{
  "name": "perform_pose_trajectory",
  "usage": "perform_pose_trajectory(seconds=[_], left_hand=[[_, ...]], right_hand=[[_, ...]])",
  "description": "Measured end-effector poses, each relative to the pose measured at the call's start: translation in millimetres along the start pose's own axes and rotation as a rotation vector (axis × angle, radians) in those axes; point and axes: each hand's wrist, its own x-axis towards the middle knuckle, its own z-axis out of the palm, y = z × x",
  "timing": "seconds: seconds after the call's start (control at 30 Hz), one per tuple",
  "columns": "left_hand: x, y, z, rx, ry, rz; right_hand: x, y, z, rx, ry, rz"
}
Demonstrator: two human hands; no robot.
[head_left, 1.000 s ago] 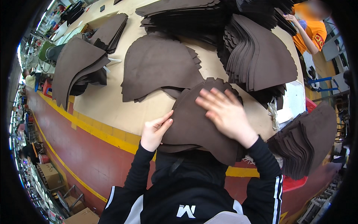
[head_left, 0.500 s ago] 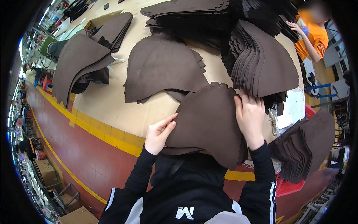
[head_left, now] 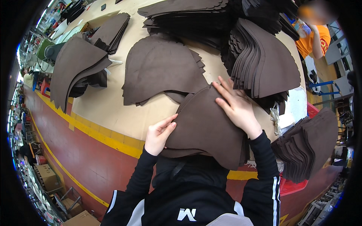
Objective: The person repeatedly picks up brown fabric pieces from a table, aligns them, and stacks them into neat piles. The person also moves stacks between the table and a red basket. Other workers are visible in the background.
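Note:
A dark brown, fan-shaped cut panel (head_left: 205,126) lies before me at the table's near edge, with more layers showing under its lower edge. My left hand (head_left: 156,137) is closed at the panel's left edge, thumb on top and the other fingers partly beneath. Over the upper right edge, my right hand (head_left: 239,107) rests flat with its fingers stretched out and somewhat apart. Just beyond the panel is a low stack of similar brown pieces (head_left: 160,71); its near corner meets the panel's top. A thick fanned stack (head_left: 264,60) stands close to my right fingertips.
More brown stacks lie at the left (head_left: 77,62), far side (head_left: 184,11) and right (head_left: 309,143). The right one sits over a red crate (head_left: 292,187). Clear plastic wrap (head_left: 275,120) hangs by the table's (head_left: 102,100) right edge. A person in orange (head_left: 315,41) stands beyond.
My right hand has moved up and left along the panel's edge, its fingers spreading. My left hand stays at the left edge. The person in orange has shifted an arm.

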Motion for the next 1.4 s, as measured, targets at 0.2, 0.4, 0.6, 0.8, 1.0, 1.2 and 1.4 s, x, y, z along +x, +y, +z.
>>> perform_pose_trajectory(seconds=[0.2,0.4,0.6,0.8,1.0,1.2,1.4], left_hand=[[1.8,6.3,-0.7,-0.008,-0.037,-0.073],[1.2,1.9,-1.1,-0.029,-0.031,-0.036],[1.0,-6.4,-0.7,-0.053,-0.007,-0.01],[-0.4,3.2,0.2,-0.097,-0.024,-0.044],[3.3,-2.8,-4.1,-0.091,-0.059,-0.029],[3.9,-2.3,-2.8,-0.109,-0.052,-0.035],[5.1,0.9,-2.4,-0.1,-0.06,-0.042]], right_hand=[[15.5,34.5,8.5,0.562,-0.059,0.244],[2.5,-6.2,3.8,0.09,-0.078,0.357],[-56.7,-69.3,24.6,-0.092,-0.135,-0.377],[-73.7,-78.7,5.3,0.69,-0.701,-0.711],[-44.1,-57.4,27.6,-0.027,-0.135,-0.521],[6.0,-21.1,3.1,-0.089,-0.058,-0.155],[31.9,39.3,5.4,0.458,-0.119,0.195]])
